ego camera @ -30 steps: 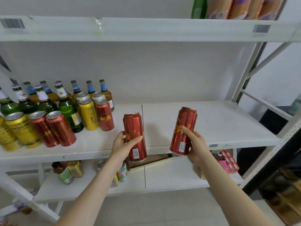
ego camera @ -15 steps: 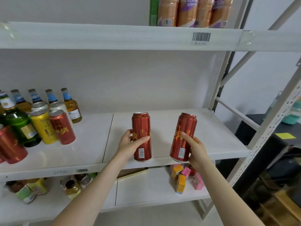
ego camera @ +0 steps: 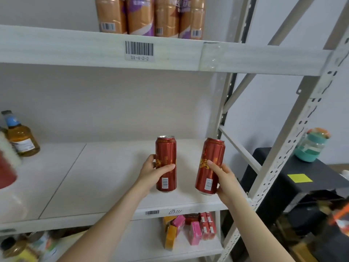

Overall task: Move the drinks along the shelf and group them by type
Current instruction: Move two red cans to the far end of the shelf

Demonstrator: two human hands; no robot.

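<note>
I hold two tall red cans over the right part of the white middle shelf. My left hand grips the left red can, which stands upright. My right hand grips the right red can, tilted a little to the right. Both cans hang just above the shelf's front right area. At the far left edge an amber bottle with a blue neck stands on the shelf, with a blurred red can in front of it.
Orange and purple bottles stand on the upper shelf. Pink and orange cartons lie on the lower shelf, with bottles at its left. The shelf's right upright is close by. A black box with a teal jar stands to the right.
The view has swung right, so the bottles and cans on the left have slid almost out of sight. Both hands have carried their red cans toward the shelf's right end.
</note>
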